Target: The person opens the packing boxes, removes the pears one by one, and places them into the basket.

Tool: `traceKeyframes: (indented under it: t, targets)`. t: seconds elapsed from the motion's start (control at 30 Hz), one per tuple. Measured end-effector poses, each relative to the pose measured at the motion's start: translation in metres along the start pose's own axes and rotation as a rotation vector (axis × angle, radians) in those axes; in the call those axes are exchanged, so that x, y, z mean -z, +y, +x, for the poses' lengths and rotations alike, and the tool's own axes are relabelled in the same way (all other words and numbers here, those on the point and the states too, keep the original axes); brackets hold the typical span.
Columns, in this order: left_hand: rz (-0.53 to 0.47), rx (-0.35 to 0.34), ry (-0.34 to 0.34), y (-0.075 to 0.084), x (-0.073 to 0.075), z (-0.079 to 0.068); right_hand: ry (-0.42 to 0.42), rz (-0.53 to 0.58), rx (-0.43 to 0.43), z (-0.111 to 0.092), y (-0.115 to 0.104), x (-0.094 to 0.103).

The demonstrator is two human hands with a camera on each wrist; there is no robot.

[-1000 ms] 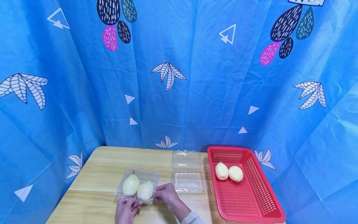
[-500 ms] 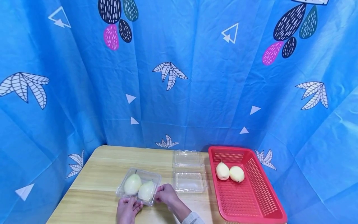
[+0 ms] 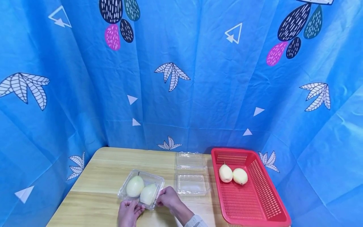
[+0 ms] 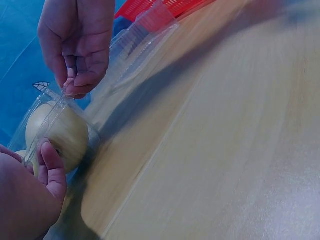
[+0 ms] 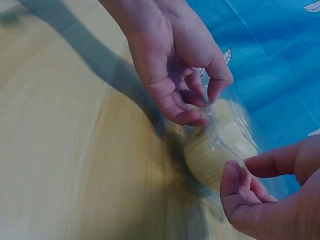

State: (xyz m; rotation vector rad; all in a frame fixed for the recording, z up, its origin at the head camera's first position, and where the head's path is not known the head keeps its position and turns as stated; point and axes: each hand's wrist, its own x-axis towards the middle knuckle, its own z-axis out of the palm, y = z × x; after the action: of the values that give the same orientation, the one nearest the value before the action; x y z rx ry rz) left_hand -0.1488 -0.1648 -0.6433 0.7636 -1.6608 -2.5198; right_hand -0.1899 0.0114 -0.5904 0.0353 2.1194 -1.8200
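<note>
A clear plastic clamshell box (image 3: 155,177) with two pale yellow pears, a left pear (image 3: 135,186) and a right pear (image 3: 148,194), is at the table's near left, its lid lying over the fruit. My left hand (image 3: 129,213) pinches the box's near rim between thumb and fingers. At the near right corner, my right hand (image 3: 169,198) pinches the rim as well. Seen from the left wrist, one pear (image 4: 70,135) shows through the plastic between the left hand (image 4: 32,192) and the right hand (image 4: 80,50). The right wrist view shows both sets of fingertips on the rim.
Another clear clamshell box (image 3: 191,184) lies unfolded on the wooden table (image 3: 93,183), right of the hands. Beyond it stands a red perforated basket (image 3: 238,208) with two more pears (image 3: 225,173) inside. A blue patterned curtain (image 3: 170,110) hangs round the table's back and sides.
The pear box has turned slightly, its right side swinging a little towards me. Both hands have kept their pinch on the rim, and the basket and the unfolded box are the same.
</note>
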Motion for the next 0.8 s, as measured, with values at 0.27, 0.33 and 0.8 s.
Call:
traceKeyframes:
  t: [0.27,0.33,0.8]
  targets:
    - [-0.014,0.008,-0.005,0.0016,-0.0028,-0.0023,-0.004,0.019,0.006,-0.0008,0.0024,-0.001]
    - [-0.015,0.008,-0.005,0.0013,-0.0029,-0.0024,-0.01,0.027,0.001,-0.0012,0.0028,-0.0015]
    - [0.009,0.017,0.028,0.0038,-0.0043,-0.0041,-0.029,0.04,-0.008,-0.005,-0.0004,-0.0037]
